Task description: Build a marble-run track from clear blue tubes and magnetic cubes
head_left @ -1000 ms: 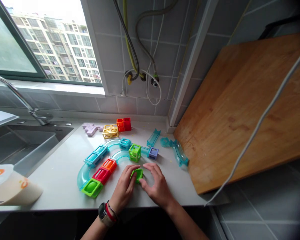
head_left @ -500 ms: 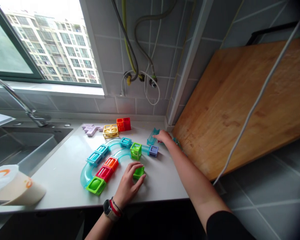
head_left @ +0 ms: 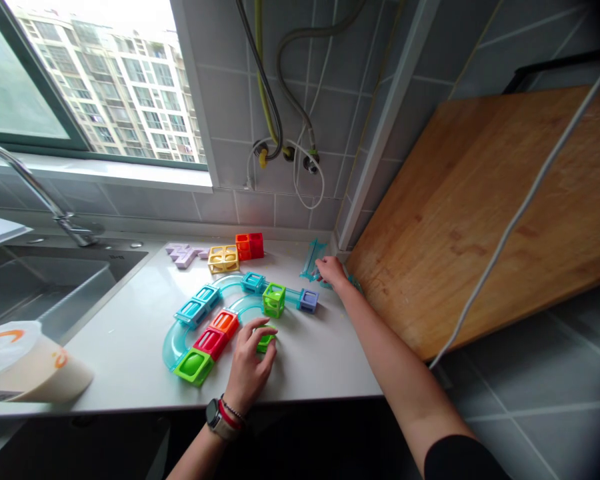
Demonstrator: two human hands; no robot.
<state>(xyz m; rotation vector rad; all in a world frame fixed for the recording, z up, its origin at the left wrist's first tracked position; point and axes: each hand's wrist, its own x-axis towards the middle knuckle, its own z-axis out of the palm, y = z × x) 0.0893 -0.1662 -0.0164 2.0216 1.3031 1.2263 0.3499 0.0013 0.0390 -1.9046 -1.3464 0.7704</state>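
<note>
On the pale countertop (head_left: 125,347) lies a curved clear-teal marble track (head_left: 173,343) with coloured cube frames on it: green (head_left: 193,365), red (head_left: 211,341), orange (head_left: 226,321), blue (head_left: 197,303) and a taller green cube (head_left: 273,299). My left hand (head_left: 250,367) is closed over a small green cube (head_left: 266,341) near the track's inner curve. My right hand (head_left: 333,272) reaches to the back right and grips a straight clear-teal track piece (head_left: 311,257), lifting one end off the counter.
A yellow frame (head_left: 223,259), an orange-red block pair (head_left: 249,245) and lilac pieces (head_left: 184,254) sit near the tiled wall. A large wooden board (head_left: 480,200) leans at the right. A sink (head_left: 40,287) with a tap (head_left: 35,193) is at the left, a white bag (head_left: 25,363) in front.
My right hand left the small green cube, reached to the back right and took the straight teal piece, now tilting it up. My left hand slid the green cube slightly left toward the track.
</note>
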